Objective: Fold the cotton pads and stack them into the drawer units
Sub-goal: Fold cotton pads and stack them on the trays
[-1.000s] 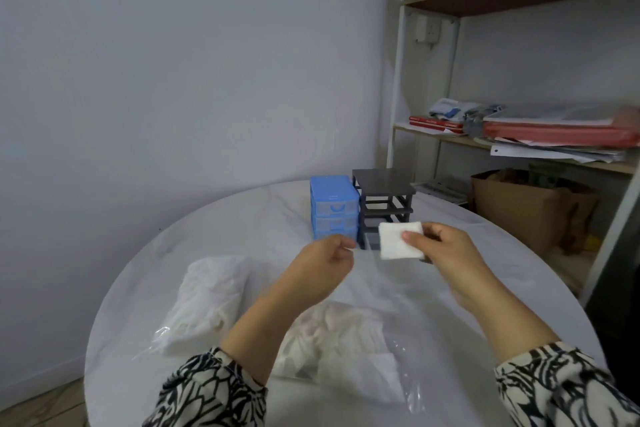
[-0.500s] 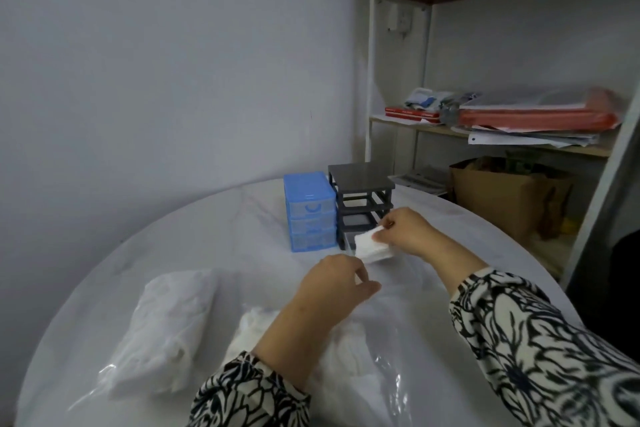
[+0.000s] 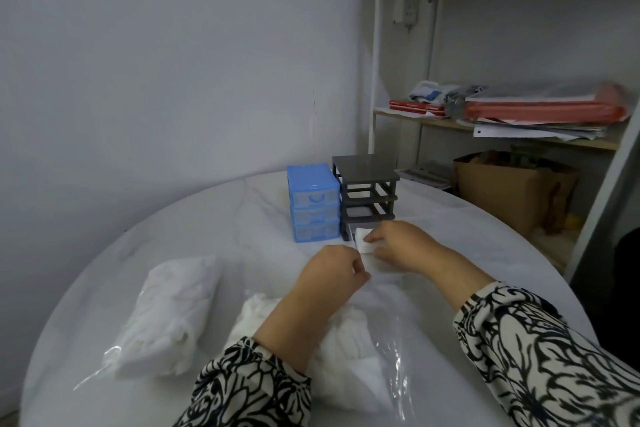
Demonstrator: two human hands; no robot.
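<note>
**A:** ok so what's going on with the hands here?

**B:** right hand (image 3: 398,244) is down at the front of the dark grey drawer unit (image 3: 367,196), fingers curled onto a folded white cotton pad (image 3: 364,240). The pad sits in what looks like the pulled-out bottom drawer, though it's a bit blurry there, so I can't swear it's fully inside and not just on the lip. Left hand (image 3: 334,274) is closer to the camera, loosely curled, thumb against fingertips. Can't tell if it's pinching anything; maybe the edge of the drawer or the plastic, the view isn't good enough.

**A:** and the other unit?

**B:** blue drawer unit (image 3: 313,203) stands touching the grey one on its left, three drawers all pushed in. The grey one's two upper slots are open frames.

**A:** where's the rest of the cotton?

**B:** two clear plastic bags of white pads on the round white bench (image 3: 173,239). One bag (image 3: 169,315) lies off to the left, well apart from the drawers. The other bag (image 3: 353,357) is right under the left forearm, mouth open toward the drawers.

**A:** background?

**B:** shelf (image 3: 502,135) on the right with red folders and papers, and a brown box (image 3: 509,191) underneath.
</note>
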